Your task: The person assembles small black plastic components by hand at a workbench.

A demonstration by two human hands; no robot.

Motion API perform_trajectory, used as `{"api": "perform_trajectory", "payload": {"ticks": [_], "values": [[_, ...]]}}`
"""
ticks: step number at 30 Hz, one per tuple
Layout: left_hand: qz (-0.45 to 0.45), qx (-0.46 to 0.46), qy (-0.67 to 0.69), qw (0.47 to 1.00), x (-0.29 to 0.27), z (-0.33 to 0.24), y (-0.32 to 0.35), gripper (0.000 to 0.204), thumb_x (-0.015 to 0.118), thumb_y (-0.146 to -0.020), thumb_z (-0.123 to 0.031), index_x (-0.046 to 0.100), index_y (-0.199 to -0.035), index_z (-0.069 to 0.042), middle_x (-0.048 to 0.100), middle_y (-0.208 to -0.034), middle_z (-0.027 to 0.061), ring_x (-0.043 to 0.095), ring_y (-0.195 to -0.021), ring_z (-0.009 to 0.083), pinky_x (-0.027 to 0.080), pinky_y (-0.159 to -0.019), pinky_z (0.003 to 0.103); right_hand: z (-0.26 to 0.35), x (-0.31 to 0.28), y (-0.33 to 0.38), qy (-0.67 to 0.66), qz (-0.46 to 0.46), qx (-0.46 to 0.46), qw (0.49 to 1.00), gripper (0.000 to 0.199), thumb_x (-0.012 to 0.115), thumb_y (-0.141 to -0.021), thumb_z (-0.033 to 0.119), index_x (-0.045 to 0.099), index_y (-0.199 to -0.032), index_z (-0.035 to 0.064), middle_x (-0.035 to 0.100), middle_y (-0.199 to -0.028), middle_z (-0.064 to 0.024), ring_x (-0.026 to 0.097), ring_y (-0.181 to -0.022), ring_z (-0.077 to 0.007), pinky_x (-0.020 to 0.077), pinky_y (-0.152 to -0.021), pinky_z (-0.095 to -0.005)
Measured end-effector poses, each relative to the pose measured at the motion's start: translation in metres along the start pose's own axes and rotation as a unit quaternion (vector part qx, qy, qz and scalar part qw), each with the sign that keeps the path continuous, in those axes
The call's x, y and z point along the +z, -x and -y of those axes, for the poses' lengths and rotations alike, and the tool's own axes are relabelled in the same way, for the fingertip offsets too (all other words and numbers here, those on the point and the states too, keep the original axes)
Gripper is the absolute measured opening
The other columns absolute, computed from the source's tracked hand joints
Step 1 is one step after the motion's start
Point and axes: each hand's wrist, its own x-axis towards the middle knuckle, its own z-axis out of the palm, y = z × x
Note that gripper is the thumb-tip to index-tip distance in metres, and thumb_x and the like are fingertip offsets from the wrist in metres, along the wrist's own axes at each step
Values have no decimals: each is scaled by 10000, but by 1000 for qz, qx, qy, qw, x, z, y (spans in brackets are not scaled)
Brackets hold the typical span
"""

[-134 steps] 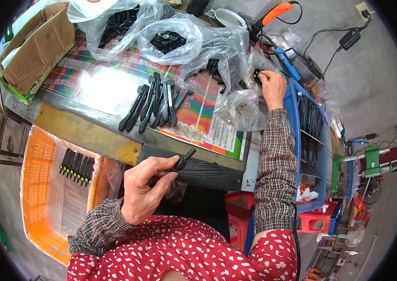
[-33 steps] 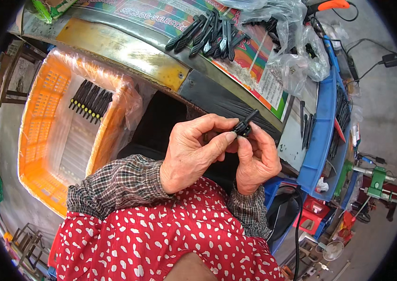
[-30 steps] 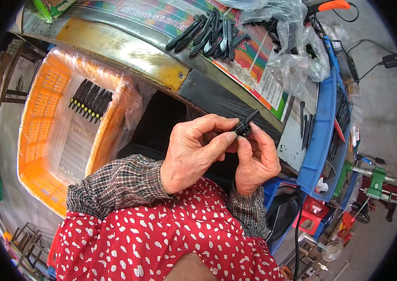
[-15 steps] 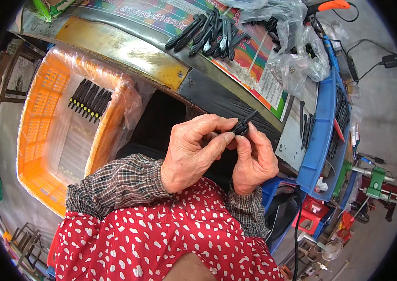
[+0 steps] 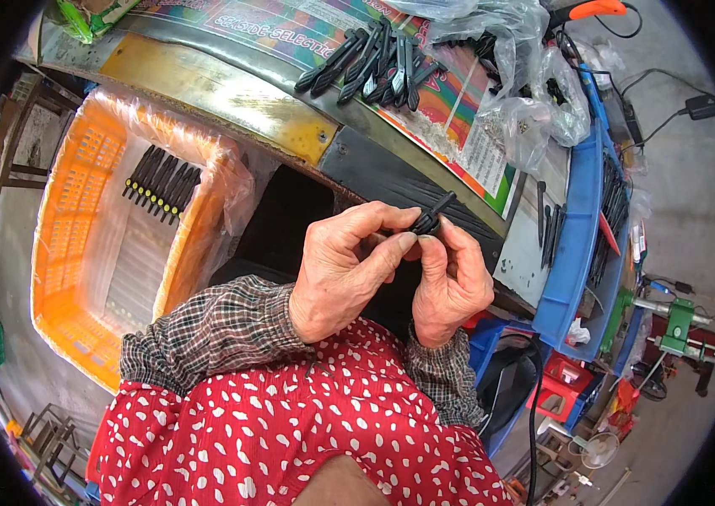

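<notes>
Small black plastic handle piece (image 5: 431,218), slim and tapered, matte, sits at chest height between both hands, below the workbench edge. Its far end pokes up and right past the fingertips.

Left hand (image 5: 342,274): fingers curled, thumb and index pressed together on the piece's near end, pinching it. Right hand (image 5: 452,287): fingers bent inward, tips closed on the same piece from the other side; knuckles touch the left hand's fingers. Both cuffs are checked fabric over a red, white-dotted garment.

Just beyond the hands: workbench edge (image 5: 231,93), worn metal strip with yellowed paint and a bolt head, then a dark section straight ahead of the fingers. On top lies a glossy, multicoloured printed sheet (image 5: 458,110).

Further ahead of the hands on that sheet: loose pile of black handles (image 5: 370,63), same slim shape, lying crisscrossed and touching.

Ahead and right of the right hand: crumpled clear plastic bags (image 5: 526,93), some with small black parts inside; exact parts too small to tell.

Right of the right hand: blue plastic tray (image 5: 577,253), long and narrow, holding thin dark rods laid lengthwise. An orange-handled tool (image 5: 593,10) lies at the far top.

Left of the left hand, lower than the bench: orange mesh-walled crate (image 5: 70,253), lined with clear plastic film. Inside, a neat row of black tools with yellow tips (image 5: 161,179), side by side at the far end; rest of the liner is bare.
</notes>
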Motion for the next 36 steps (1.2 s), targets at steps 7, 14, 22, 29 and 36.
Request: {"api": "perform_trajectory", "payload": {"ticks": [7,14,22,29,36], "values": [[4,-3,6,1000,1,-3,0,208,608,-856,9,624,-1061,39,635,-846,54,562,-641,44,445,-514,175,7,0,-4,21,17,9,1000,185,681,-845,101,621,-944,-43,663,-784,-92,630,-632,-121,500,-561,-248],[15,-21,20,999,1,-6,0,204,602,-867,-4,618,-1066,33,616,-766,21,519,-603,30,421,-508,169,9,2,-7,68,10,-22,997,167,655,-864,125,613,-908,-31,645,-737,-92,612,-571,-132,480,-524,-259],[15,-26,41,999,1,-7,1,206,595,-879,-13,610,-1081,28,608,-769,14,499,-583,24,406,-505,161,13,4,-7,103,3,-25,994,241,593,-918,178,628,-939,-59,633,-709,-53,563,-643,-81,469,-591,-236],[28,-31,79,996,2,-11,8,207,589,-887,-12,607,-1090,26,624,-795,24,499,-590,23,406,-510,156,9,13,-1,-46,-73,-8,996,303,661,-876,183,555,-1050,-42,600,-791,-73,573,-629,-104,458,-536,-221],[33,-38,90,995,3,-16,10,208,582,-892,-10,606,-1096,24,636,-825,37,502,-598,24,409,-515,158,10,9,3,17,-65,-83,994,256,638,-884,119,547,-1056,-48,619,-856,-86,589,-664,-97,502,-584,-204]]}}
